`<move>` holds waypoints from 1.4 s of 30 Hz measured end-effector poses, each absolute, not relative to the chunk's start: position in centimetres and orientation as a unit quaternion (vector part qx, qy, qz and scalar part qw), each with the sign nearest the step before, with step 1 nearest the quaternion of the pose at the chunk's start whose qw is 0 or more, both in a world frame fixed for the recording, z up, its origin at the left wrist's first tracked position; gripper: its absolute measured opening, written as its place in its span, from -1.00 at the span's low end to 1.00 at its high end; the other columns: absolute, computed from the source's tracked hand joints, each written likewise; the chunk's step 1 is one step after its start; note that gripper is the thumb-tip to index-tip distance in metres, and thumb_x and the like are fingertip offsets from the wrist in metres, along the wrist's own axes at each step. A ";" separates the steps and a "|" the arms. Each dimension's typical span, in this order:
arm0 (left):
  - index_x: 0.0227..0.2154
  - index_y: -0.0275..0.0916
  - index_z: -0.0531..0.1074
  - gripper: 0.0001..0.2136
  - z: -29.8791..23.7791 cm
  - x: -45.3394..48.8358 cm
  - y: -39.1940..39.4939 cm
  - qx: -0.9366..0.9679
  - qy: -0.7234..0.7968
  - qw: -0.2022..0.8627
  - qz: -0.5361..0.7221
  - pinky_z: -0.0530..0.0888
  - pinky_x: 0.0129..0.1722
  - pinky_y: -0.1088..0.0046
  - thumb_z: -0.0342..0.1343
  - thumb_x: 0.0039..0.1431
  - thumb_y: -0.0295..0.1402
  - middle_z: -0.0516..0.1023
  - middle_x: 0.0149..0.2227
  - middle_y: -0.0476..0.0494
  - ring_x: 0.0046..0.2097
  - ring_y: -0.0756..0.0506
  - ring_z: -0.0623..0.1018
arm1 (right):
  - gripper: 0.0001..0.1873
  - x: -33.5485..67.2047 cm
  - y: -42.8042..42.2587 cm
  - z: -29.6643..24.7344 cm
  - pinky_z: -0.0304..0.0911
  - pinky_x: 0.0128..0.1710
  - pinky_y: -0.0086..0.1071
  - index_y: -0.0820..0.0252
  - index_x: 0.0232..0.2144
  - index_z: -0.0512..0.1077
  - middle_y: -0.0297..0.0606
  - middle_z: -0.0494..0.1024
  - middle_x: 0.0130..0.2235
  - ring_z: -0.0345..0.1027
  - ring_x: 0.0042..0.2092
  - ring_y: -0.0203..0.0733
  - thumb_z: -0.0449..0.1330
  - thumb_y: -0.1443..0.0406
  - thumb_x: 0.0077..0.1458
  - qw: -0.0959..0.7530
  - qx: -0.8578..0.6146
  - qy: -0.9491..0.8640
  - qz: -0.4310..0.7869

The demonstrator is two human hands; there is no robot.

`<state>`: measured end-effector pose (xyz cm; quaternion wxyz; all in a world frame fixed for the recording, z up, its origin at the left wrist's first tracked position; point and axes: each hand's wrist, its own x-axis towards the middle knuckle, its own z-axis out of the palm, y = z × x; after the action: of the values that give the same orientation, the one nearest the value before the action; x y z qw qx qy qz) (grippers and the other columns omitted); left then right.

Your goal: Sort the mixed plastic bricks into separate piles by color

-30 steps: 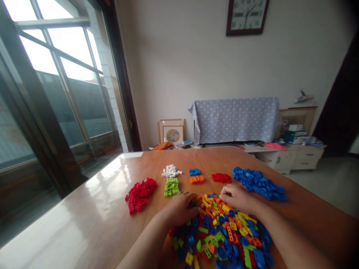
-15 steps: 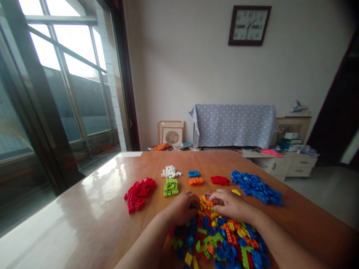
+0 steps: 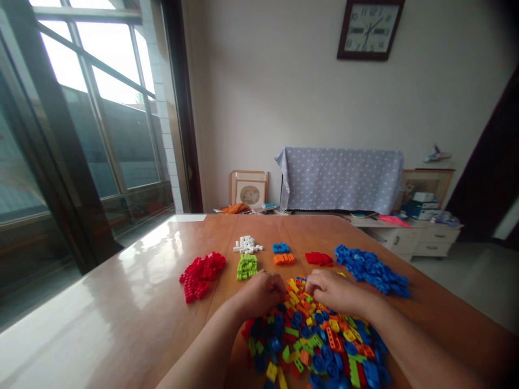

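A mixed heap of coloured plastic bricks (image 3: 316, 340) lies on the wooden table (image 3: 141, 302) right in front of me. My left hand (image 3: 261, 292) rests on the heap's far left edge, fingers curled down into the bricks. My right hand (image 3: 332, 289) sits on the far right edge of the heap, fingers bent and pinched among the pieces. What either hand grips is hidden. Beyond them lie sorted piles: red (image 3: 200, 273), green (image 3: 247, 266), white (image 3: 247, 245), small blue (image 3: 280, 248), orange (image 3: 284, 259), small red (image 3: 318, 259) and a large blue one (image 3: 371, 268).
A tall window with a dark frame (image 3: 81, 135) runs along the left. Behind the table stand a cloth-covered piece of furniture (image 3: 340, 178), framed pictures (image 3: 248, 190) on the floor and a low white cabinet (image 3: 409, 235) with clutter. A clock (image 3: 368, 27) hangs on the wall.
My right hand has moved left from near the large blue pile onto the heap's far edge, close to my left hand. A yellow piece that showed beside it is now covered.
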<state>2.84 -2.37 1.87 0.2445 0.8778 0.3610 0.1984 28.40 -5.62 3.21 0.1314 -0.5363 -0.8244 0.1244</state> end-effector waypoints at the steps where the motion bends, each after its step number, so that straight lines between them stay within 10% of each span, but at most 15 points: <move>1: -0.33 -0.23 0.55 -0.80 1.7 2.8 -2.2 0.874 0.370 0.242 0.204 0.40 -0.23 0.50 0.06 0.02 -0.53 0.61 -0.30 -0.06 -0.23 -0.06 0.51 | -0.79 28.2 -5.5 3.4 0.18 -0.21 -0.44 0.13 -0.40 0.53 -0.31 0.56 -0.30 0.41 -0.24 -0.21 0.11 0.42 0.00 0.132 -0.537 -0.824 0.121; 20: -0.15 -0.19 0.34 -0.69 -0.3 2.1 -1.0 0.814 0.496 0.195 0.231 0.40 -0.17 0.49 0.03 0.01 -0.57 0.55 -0.12 -0.14 -0.12 -0.09 0.52 | -0.77 19.2 -1.8 3.1 0.24 -0.22 -0.32 0.15 -0.29 0.61 -0.07 0.60 -0.20 0.48 -0.16 0.00 0.18 0.23 0.07 0.036 -0.552 -0.832 0.032; 42: -0.15 -0.16 0.44 -0.76 0.2 1.7 -1.2 0.843 0.471 0.157 0.207 0.41 -0.19 0.45 0.07 0.09 -0.43 0.53 -0.09 -0.15 -0.11 -0.14 0.52 | -0.71 27.6 6.8 1.8 -0.01 -0.56 -0.43 0.22 -0.67 0.49 -0.30 0.38 -0.71 0.26 -0.60 -0.29 0.20 0.22 0.00 0.126 -0.761 -0.625 0.122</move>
<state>1.70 -1.20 0.16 0.1569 0.8427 0.4715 0.2074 27.57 6.84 1.81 0.1264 -0.7608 -0.6248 0.1218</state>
